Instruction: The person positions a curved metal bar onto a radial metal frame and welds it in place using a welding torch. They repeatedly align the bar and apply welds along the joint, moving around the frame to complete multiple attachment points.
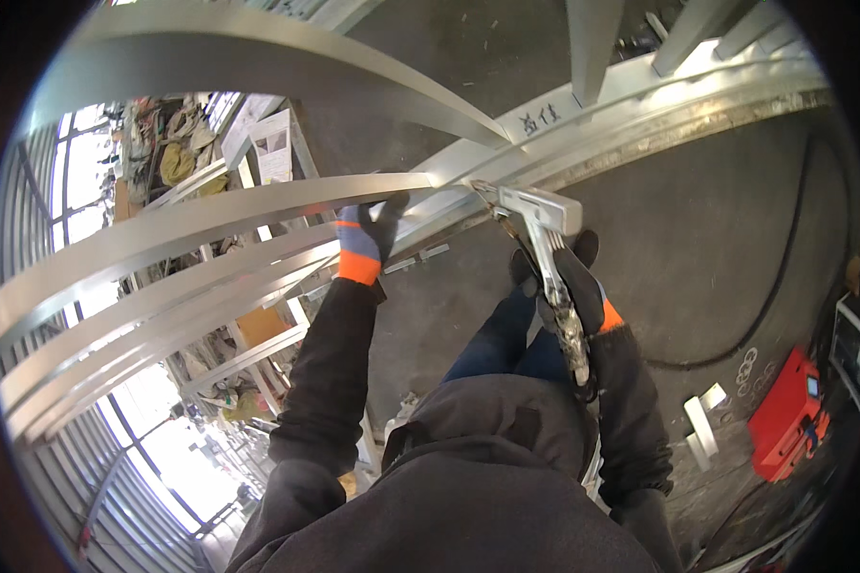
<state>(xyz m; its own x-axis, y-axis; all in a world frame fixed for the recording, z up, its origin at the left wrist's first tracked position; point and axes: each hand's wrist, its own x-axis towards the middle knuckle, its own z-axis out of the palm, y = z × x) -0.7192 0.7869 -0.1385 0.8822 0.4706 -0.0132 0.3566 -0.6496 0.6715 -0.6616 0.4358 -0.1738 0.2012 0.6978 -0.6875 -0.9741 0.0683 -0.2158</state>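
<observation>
My right hand, in a dark glove with an orange cuff, is closed round the handle of a silver welding gun. The gun's narrow tip points at the corner where a square metal bar meets a long silver rail. My left hand, gloved in dark and grey-blue with an orange cuff, grips the bars just beside that joint; its fingers are partly hidden. Several parallel bars run from the rail toward the left. Handwritten marks show on the rail.
At the right stand a red machine case with a small screen and white metal offcuts. A dark cable curves over the grey floor. Cluttered racks fill the left, behind the bars. My feet are just below the rail.
</observation>
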